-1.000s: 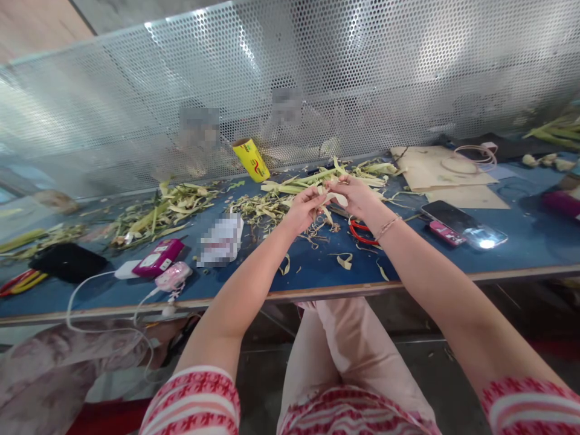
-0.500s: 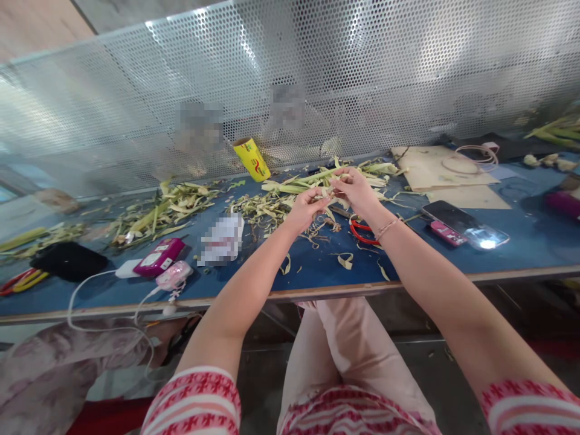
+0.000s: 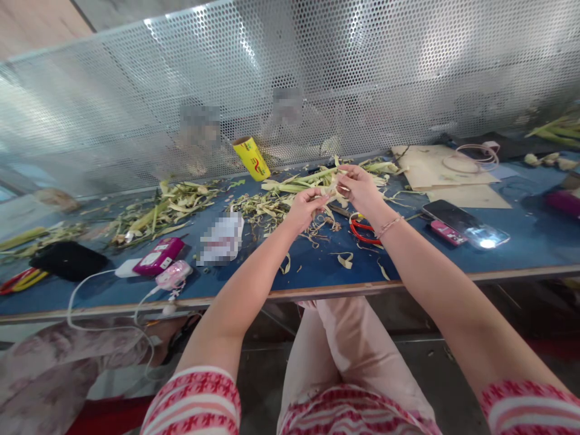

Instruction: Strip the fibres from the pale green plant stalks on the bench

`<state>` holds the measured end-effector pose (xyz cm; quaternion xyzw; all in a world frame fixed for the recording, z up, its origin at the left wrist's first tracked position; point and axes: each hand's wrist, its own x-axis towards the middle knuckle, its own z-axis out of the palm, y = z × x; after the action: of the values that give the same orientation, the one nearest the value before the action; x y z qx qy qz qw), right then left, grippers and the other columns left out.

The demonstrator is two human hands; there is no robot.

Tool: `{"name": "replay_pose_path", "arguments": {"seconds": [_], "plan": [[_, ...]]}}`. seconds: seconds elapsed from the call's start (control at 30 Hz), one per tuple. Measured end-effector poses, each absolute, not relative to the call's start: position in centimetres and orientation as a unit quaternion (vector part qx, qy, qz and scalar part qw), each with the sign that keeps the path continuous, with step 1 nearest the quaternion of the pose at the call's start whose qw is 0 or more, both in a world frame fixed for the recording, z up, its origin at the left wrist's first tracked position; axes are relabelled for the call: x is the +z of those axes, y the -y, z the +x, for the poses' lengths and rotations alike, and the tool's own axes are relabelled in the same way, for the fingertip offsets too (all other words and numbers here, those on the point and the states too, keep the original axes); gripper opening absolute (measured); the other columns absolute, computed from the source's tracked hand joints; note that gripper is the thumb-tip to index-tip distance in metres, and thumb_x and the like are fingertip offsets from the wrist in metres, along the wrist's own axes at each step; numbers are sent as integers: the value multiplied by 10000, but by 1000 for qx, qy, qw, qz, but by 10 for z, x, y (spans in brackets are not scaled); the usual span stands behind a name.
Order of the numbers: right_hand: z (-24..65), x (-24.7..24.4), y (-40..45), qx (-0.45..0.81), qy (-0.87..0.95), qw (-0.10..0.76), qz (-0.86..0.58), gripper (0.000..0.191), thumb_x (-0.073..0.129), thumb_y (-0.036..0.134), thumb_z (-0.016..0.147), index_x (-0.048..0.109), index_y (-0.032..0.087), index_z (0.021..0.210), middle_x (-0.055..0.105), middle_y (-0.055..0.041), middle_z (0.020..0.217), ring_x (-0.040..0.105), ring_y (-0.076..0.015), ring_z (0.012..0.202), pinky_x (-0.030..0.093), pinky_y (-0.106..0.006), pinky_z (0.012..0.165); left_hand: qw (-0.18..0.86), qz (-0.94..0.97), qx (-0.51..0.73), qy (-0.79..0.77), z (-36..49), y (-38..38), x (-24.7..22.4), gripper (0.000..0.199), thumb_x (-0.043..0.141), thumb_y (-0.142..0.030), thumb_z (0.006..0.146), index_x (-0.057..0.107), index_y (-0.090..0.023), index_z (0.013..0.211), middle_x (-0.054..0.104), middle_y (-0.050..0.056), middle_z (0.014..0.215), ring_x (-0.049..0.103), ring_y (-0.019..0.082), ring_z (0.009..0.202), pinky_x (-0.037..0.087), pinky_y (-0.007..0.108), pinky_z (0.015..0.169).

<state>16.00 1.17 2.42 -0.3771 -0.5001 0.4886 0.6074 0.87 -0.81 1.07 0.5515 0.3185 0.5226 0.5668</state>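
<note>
My left hand (image 3: 308,210) and my right hand (image 3: 360,188) are raised close together over the blue table. Between their fingertips is a small pale husk-like piece of plant (image 3: 333,187), pinched from both sides. Its exact shape is partly covered by my fingers. Behind and below it lies a heap of pale green and yellowish plant strips (image 3: 258,208). Red-handled scissors (image 3: 362,232) rest on the table under my right wrist. A loose curled strip (image 3: 345,260) lies closer to the front edge.
A yellow cardboard tube (image 3: 252,159) leans at the perforated metal panel (image 3: 371,72). Left are another plant heap (image 3: 167,208), a purple box (image 3: 159,256) with white cable, and a black pouch (image 3: 67,261). Right are brown paper sheets (image 3: 435,169) and a phone (image 3: 453,219). Someone's patterned trousers (image 3: 54,368) show lower left.
My right hand has shifted slightly right, leaving a wider gap between the hands with more of the pale piece showing. The things on the table stay where they were.
</note>
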Motion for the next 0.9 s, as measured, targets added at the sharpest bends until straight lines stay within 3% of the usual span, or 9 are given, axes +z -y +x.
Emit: {"name": "replay_pose_path", "arguments": {"seconds": [0.3, 0.57, 0.73, 0.9], "plan": [[164, 23, -17, 410, 506, 632, -420, 425, 670, 282, 726, 422, 285, 1071, 444, 39, 792, 521, -109, 716, 470, -251, 658, 565, 556, 511, -332, 10, 8, 10, 354, 854, -334, 509, 567, -156, 615, 512, -49, 563, 432, 39, 495, 388, 206, 513], [165, 22, -17, 237, 661, 569, -428, 147, 514, 110, 694, 568, 192, 804, 556, -21, 838, 504, -132, 744, 439, -290, 716, 556, 575, 484, -356, 9, 3, 4, 294, 786, -254, 595, 510, -152, 583, 457, -59, 522, 433, 45, 484, 348, 218, 517], [162, 27, -11, 295, 693, 527, -393, 290, 398, 25, 653, 615, 168, 781, 611, -28, 796, 496, -116, 677, 417, -273, 659, 542, 603, 471, -349, 9, -1, 1, 225, 756, -181, 583, 549, -141, 662, 526, -49, 606, 441, 41, 513, 336, 224, 532], [158, 30, -6, 432, 655, 514, -347, 267, 430, 7, 637, 587, 167, 781, 545, 7, 705, 467, -88, 572, 417, -258, 592, 524, 634, 458, -337, 6, -4, 0, 271, 761, -134, 560, 559, -133, 740, 558, -43, 729, 498, 47, 607, 380, 240, 624]]}}
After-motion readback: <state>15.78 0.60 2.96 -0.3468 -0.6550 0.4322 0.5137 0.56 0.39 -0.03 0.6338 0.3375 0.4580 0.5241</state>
